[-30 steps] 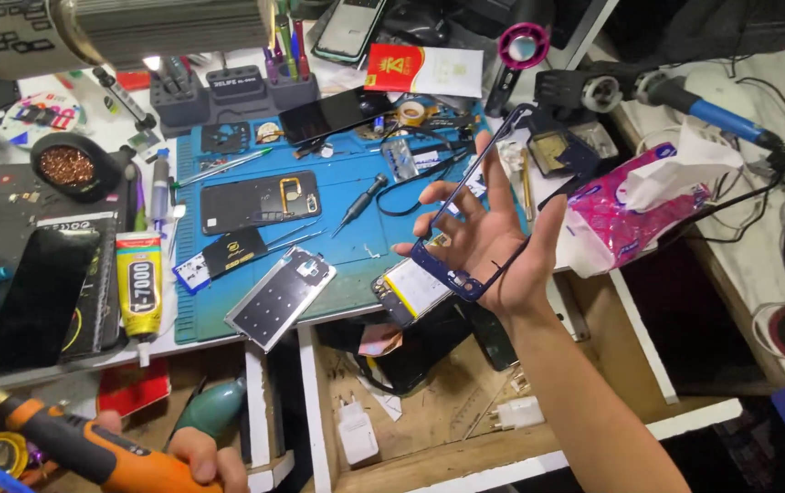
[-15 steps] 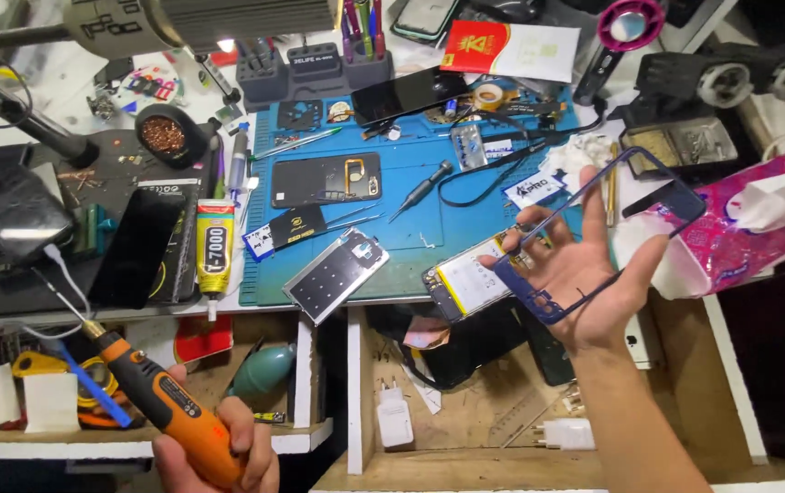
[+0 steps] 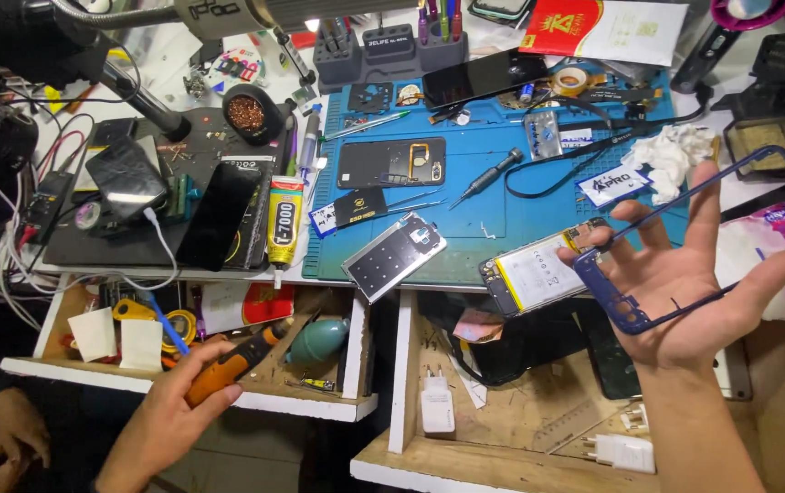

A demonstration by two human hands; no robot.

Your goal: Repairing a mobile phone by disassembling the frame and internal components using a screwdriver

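1. Head view: left hand (image 3: 168,415) had dropped to the open drawer (image 3: 63,370), fingers clamped on the orange electric screwdriver (image 3: 228,365), now pointing in.
2. Blue mat (image 3: 502,205) unchanged.
3. Right hand (image 3: 684,288) stayed raised, palm open, blue phone frame (image 3: 684,246) resting across it.

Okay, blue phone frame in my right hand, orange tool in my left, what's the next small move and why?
Probably bring the orange tool up out of the open drawer toward the blue phone frame. The left hand grips the tool low over the drawer, its tip pointing away, while the right hand holds the frame open-palmed above the desk edge, apart from it.
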